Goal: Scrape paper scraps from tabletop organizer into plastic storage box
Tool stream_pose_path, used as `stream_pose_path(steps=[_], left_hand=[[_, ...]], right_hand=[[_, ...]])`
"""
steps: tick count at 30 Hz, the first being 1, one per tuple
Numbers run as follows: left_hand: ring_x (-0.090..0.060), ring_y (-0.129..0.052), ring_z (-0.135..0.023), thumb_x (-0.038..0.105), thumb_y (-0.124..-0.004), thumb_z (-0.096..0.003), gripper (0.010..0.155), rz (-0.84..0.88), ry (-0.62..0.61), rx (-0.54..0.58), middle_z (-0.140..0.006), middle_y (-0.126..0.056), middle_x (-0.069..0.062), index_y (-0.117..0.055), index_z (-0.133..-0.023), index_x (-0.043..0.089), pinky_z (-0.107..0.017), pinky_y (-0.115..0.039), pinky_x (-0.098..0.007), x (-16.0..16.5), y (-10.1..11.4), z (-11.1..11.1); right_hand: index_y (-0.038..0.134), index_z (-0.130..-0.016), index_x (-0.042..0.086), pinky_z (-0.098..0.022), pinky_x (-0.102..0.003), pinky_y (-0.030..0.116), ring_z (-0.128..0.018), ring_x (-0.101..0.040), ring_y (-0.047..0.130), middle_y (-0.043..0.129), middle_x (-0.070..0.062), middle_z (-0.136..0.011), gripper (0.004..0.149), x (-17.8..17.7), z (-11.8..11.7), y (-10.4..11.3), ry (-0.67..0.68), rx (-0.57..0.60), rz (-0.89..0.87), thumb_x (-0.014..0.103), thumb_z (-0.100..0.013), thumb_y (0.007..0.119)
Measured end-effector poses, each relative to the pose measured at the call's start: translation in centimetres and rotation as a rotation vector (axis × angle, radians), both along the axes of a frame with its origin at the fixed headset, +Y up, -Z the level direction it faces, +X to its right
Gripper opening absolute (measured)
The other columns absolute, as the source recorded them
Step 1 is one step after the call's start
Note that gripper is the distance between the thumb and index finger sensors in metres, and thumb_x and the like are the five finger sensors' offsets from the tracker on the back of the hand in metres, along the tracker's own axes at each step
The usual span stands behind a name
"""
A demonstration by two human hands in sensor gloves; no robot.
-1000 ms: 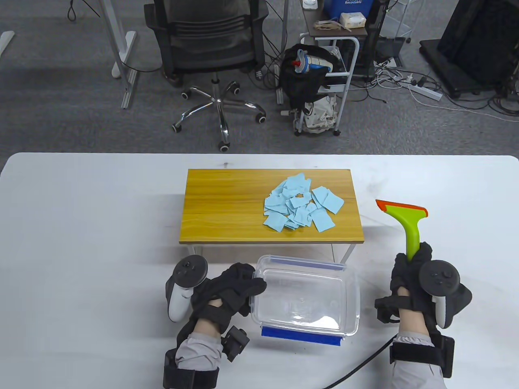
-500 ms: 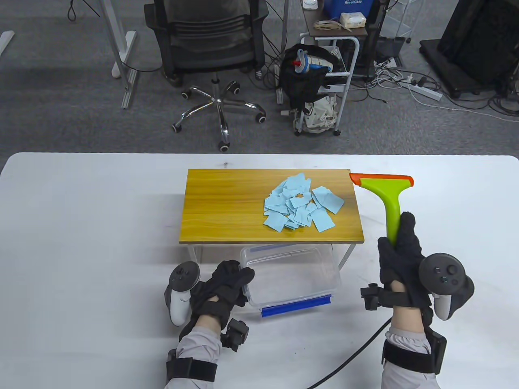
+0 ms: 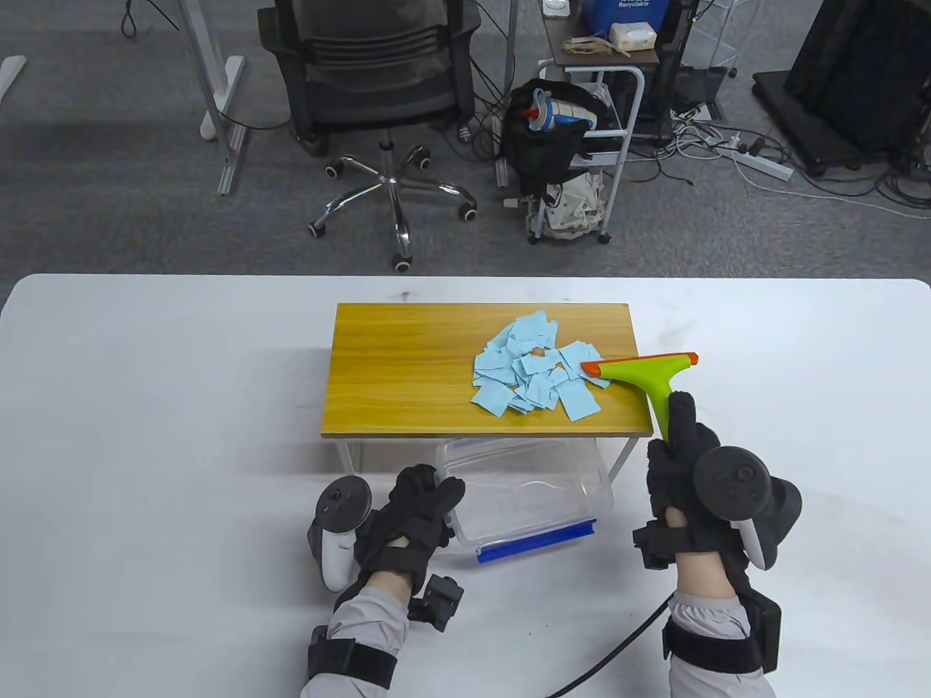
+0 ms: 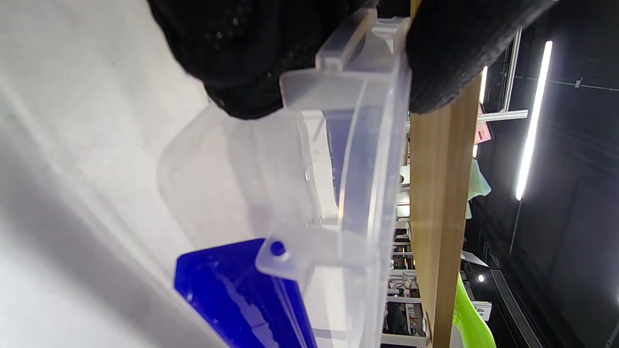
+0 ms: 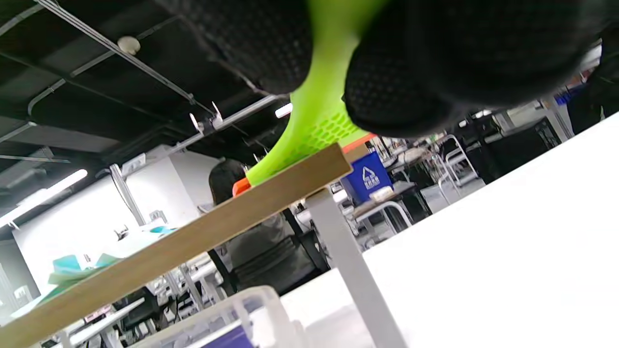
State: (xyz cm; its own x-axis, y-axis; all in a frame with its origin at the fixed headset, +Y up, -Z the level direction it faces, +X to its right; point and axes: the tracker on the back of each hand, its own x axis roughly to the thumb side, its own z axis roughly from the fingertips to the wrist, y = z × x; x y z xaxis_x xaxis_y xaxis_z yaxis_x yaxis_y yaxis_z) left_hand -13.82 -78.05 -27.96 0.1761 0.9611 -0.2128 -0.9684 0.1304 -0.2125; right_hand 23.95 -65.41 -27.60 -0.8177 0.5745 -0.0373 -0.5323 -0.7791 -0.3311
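Note:
A pile of light blue paper scraps (image 3: 534, 372) lies on the right half of the wooden tabletop organizer (image 3: 407, 371). My right hand (image 3: 684, 465) grips the green handle of a scraper (image 3: 644, 374); its orange blade rests on the right edge of the pile. In the right wrist view the scraper (image 5: 314, 130) rises above the organizer's edge (image 5: 193, 241). My left hand (image 3: 422, 509) grips the left rim of the clear plastic storage box (image 3: 534, 494), which sits partly under the organizer's front edge. The left wrist view shows the box (image 4: 309, 193) with its blue latch (image 4: 237, 295).
The organizer stands on thin white legs (image 3: 349, 458) on a white table (image 3: 145, 407). A cable (image 3: 618, 647) trails from my right wrist. An office chair (image 3: 378, 94) and a cart (image 3: 596, 109) stand on the floor beyond the table.
My right hand has carried the scraper from the table's right side up over the organizer and down onto the pile's right edge. My left hand has pushed the box partly under the organizer.

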Motion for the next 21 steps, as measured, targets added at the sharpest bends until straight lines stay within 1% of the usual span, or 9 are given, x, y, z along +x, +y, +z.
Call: stream_pose_path(steps=[5,8,14,21], left_hand=[[-0.024,-0.09,-0.056,0.05,-0.08,-0.0609,0.071,0.026,0.004,-0.014,-0.082,-0.072,-0.014,-0.037,-0.102,0.01,-0.039,-0.083,-0.029,0.1,0.0,0.2],[-0.025,-0.09,-0.055,0.05,-0.081,-0.0607,0.071,0.042,0.006,-0.018,-0.082,-0.072,-0.015,-0.038,-0.102,0.01,-0.039,-0.083,-0.03,0.0,0.1,0.3],[-0.025,-0.09,-0.054,0.049,-0.081,-0.0603,0.071,0.043,0.021,-0.005,-0.081,-0.072,-0.015,-0.038,-0.102,0.01,-0.038,-0.083,-0.03,-0.2,0.2,0.4],[-0.026,-0.09,-0.054,0.049,-0.082,-0.0599,0.071,0.057,0.038,-0.004,-0.081,-0.072,-0.015,-0.039,-0.102,0.009,-0.038,-0.083,-0.03,-0.5,0.2,0.5]], right_hand=[[0.062,-0.101,0.012,-0.021,-0.041,0.09,-0.039,-0.04,0.1,0.079,-0.036,-0.082,0.061,-0.2,1.0,1.7,0.027,-0.077,0.008,0.021,-0.047,0.087],[0.063,-0.101,0.011,-0.02,-0.041,0.09,-0.038,-0.041,0.099,0.079,-0.036,-0.081,0.061,-0.2,1.5,2.5,0.046,-0.098,0.01,0.02,-0.046,0.087],[0.065,-0.1,0.009,-0.019,-0.042,0.09,-0.036,-0.042,0.1,0.081,-0.037,-0.079,0.061,-0.4,2.4,3.5,0.079,-0.127,0.025,0.02,-0.045,0.088],[0.068,-0.099,0.008,-0.018,-0.043,0.09,-0.035,-0.042,0.101,0.083,-0.038,-0.078,0.061,-0.5,3.1,4.2,0.112,-0.14,0.032,0.019,-0.044,0.089]])
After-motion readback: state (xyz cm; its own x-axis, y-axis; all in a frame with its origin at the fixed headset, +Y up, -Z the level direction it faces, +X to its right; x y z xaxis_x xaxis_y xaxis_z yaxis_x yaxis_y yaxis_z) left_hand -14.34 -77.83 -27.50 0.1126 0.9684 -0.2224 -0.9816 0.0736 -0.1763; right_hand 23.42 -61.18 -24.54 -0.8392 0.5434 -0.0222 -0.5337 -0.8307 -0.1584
